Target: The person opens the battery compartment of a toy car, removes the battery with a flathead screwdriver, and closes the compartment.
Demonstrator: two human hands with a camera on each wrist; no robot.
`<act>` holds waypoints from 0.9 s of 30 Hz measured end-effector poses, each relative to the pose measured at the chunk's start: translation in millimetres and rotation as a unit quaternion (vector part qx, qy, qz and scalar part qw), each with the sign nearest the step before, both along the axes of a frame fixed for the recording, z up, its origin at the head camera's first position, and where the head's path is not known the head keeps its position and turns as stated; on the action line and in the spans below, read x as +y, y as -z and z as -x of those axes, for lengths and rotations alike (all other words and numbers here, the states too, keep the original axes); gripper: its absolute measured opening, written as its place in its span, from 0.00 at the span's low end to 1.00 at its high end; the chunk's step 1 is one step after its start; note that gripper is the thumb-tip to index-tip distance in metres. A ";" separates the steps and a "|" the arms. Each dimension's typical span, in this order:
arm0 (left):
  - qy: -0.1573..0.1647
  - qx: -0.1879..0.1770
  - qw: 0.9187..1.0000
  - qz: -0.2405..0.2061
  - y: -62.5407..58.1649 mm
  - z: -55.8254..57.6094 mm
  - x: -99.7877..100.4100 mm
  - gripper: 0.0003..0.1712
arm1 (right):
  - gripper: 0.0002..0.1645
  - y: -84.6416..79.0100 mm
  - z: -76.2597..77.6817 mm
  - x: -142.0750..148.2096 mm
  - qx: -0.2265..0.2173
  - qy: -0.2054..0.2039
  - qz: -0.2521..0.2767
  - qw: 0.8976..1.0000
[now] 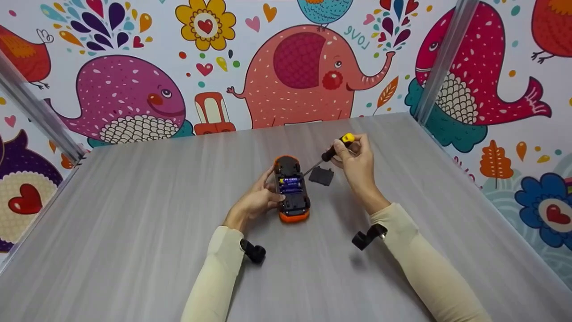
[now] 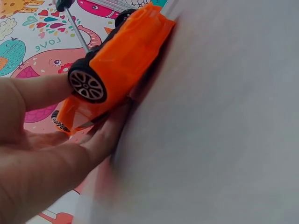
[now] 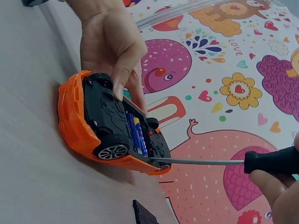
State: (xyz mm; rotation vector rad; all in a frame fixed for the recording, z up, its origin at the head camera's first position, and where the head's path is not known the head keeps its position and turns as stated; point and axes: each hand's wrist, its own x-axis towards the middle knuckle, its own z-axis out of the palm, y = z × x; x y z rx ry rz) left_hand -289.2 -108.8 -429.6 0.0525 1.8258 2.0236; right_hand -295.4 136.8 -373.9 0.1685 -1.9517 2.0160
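An orange toy car [image 1: 295, 218] is held upside down over the table by my left hand [image 1: 255, 201], its thumb on the black underside and its fingers along the side. In the underside's uncovered battery compartment lie blue batteries [image 3: 136, 135]. My right hand [image 1: 361, 163] grips a screwdriver [image 1: 330, 153] by its black and yellow handle. In the right wrist view the screwdriver's shaft [image 3: 205, 162] reaches to the compartment's edge, tip beside the batteries. A black battery cover [image 1: 321, 176] lies on the table, right of the car.
The grey wood-grain table [image 1: 147, 214] reaches back to a wall panel [image 1: 156, 27] printed with cartoon animals. Metal posts [image 1: 447, 62] stand at the back corners. A black wrist camera [image 1: 254, 252] sits on the left sleeve, another camera [image 1: 368, 237] on the right.
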 end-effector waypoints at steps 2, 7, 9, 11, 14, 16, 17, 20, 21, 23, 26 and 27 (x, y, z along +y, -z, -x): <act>0.001 0.002 1.000 -0.002 0.2 0.6 -0.3 0.58 | 0.15 0.3 2.2 2.0 -0.011 0.001 0.013 1.000; -0.001 0.000 1.000 0.004 -0.3 1.4 -0.6 0.58 | 0.10 1.5 8.5 8.5 -0.040 0.006 0.050 0.998; -0.003 0.001 1.000 0.009 -0.9 1.6 -0.4 0.58 | 0.09 2.3 10.6 11.2 -0.052 0.009 0.062 0.997; -0.004 0.000 1.000 0.007 -1.4 1.8 -0.1 0.59 | 0.09 3.7 12.6 13.7 -0.063 0.010 0.075 0.995; -0.004 0.000 1.000 0.003 -1.9 1.6 0.2 0.58 | 0.08 7.1 15.5 17.1 -0.084 0.011 0.106 0.991; -0.003 -0.001 1.000 -0.002 -2.0 1.4 0.6 0.58 | 0.07 10.1 17.7 19.4 -0.097 0.011 0.127 0.987; -0.004 -0.002 1.000 -0.003 -2.0 1.2 0.7 0.58 | 0.07 11.6 18.8 20.3 -0.103 0.012 0.138 0.985; -0.004 0.000 1.000 -0.009 -1.7 0.7 1.2 0.58 | 0.07 16.2 21.4 23.1 -0.119 0.011 0.160 0.980; -0.005 0.000 1.000 -0.012 -1.4 0.6 1.3 0.58 | 0.07 17.8 22.1 23.9 -0.123 0.009 0.166 0.978; -0.006 0.001 1.000 -0.016 -1.0 0.4 1.3 0.58 | 0.07 20.8 23.2 25.4 -0.130 0.005 0.181 0.975; -0.008 0.003 1.000 -0.017 -0.6 0.1 0.9 0.58 | 0.06 25.4 25.0 27.5 -0.140 -0.001 0.204 0.969; -0.008 0.002 1.000 -0.015 -0.7 -0.1 0.8 0.58 | 0.06 26.5 25.5 27.7 -0.141 -0.002 0.213 0.967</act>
